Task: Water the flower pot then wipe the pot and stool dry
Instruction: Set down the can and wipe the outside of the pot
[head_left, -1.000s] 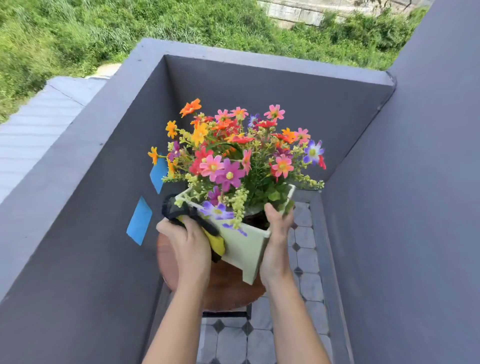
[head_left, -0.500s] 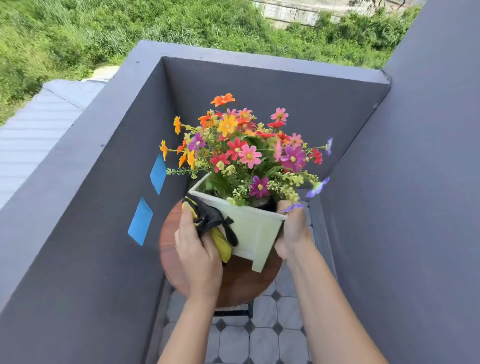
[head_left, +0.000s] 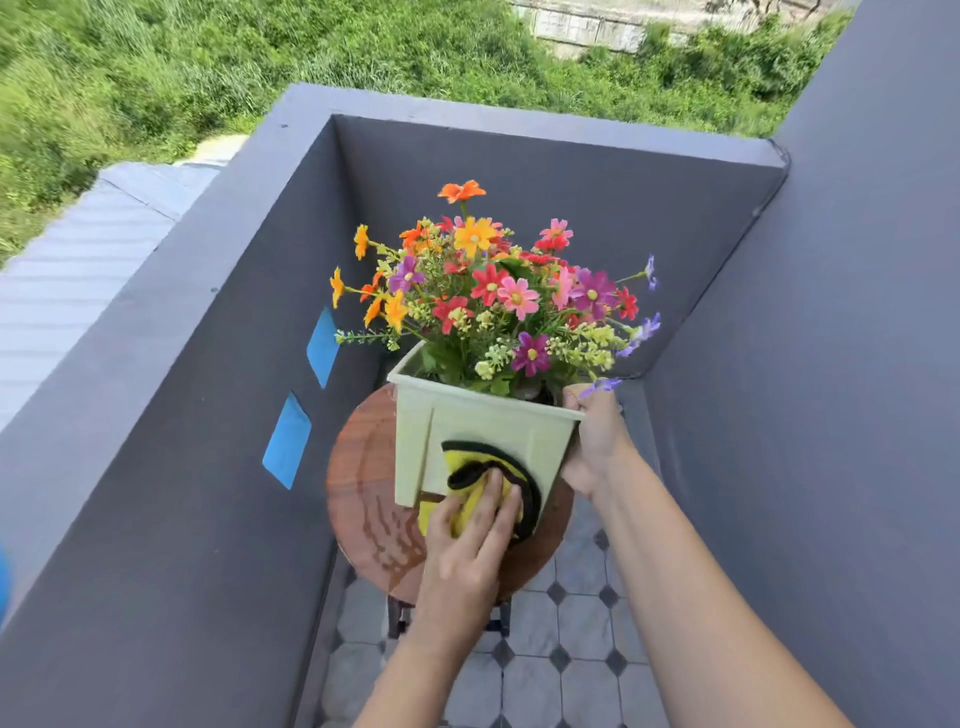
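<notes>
Now wipes the near face of the pot (head_left: 483, 421) with the cloth (head_left: 470, 458), where half a second ago held that cloth bunched at the pot's left corner. Shows the pot turned since then, one flat face toward the camera.

At far left, looks past grass (head_left: 156, 78) and a ribbed roof (head_left: 78, 260) lying outside a dark grey wall (head_left: 156, 467). On the wall's inner side, two blue patches (head_left: 287, 441), one above the other.

Just right of them, finds the round wooden stool (head_left: 363, 493), wet with streaks and small pools toward its left and near edges. Holds the pot over the stool's middle. Cannot tell whether the base touches the seat. Above the rim, flowers (head_left: 498, 296) in red, pink, orange, yellow and purple, spreading wider than the pot.

Presses the left hand (head_left: 467, 561) flat on the cloth, low on the near face, over the stool's near edge. Fingers straight and side by side, thumb out to the left. Yellow cloth with black edging in sight above and right of the fingertips.

Grips the pot's right rim corner with the right hand (head_left: 597, 447), digits curled over the rim and round the side, clamped on the pot.

Below the stool, grey tiles (head_left: 571, 675) with dark diamonds. At far right, more of the same dark grey wall.
</notes>
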